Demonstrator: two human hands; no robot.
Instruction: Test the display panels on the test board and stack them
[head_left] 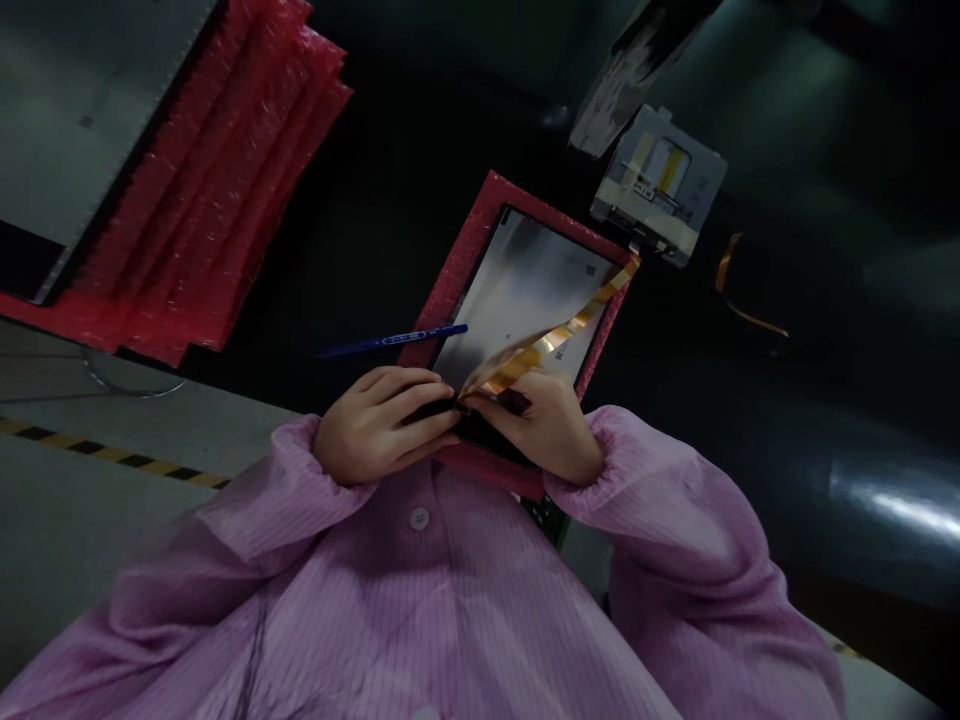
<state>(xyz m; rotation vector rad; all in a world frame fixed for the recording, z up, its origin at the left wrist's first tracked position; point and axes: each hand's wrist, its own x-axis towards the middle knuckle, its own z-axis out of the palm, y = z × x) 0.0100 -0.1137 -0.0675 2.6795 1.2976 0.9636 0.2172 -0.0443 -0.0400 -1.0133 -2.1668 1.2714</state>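
A display panel with a silvery back lies on a red bubble-wrap sheet in front of me. An orange flat flex cable runs slantwise over it to its near edge. My right hand is closed, thumb and finger pinching the cable close to its near end. My left hand rests over the panel's near left corner, fingers stretched out and tips beside that cable end; its thumb is hidden. Just beyond my left hand, a blue pen lies across the panel's left edge.
A grey taped device stands at the far right, joined to the cable's far end. Another orange flex strip lies right of it. At left are stacked red bubble-wrap bags and a larger panel. The table is black.
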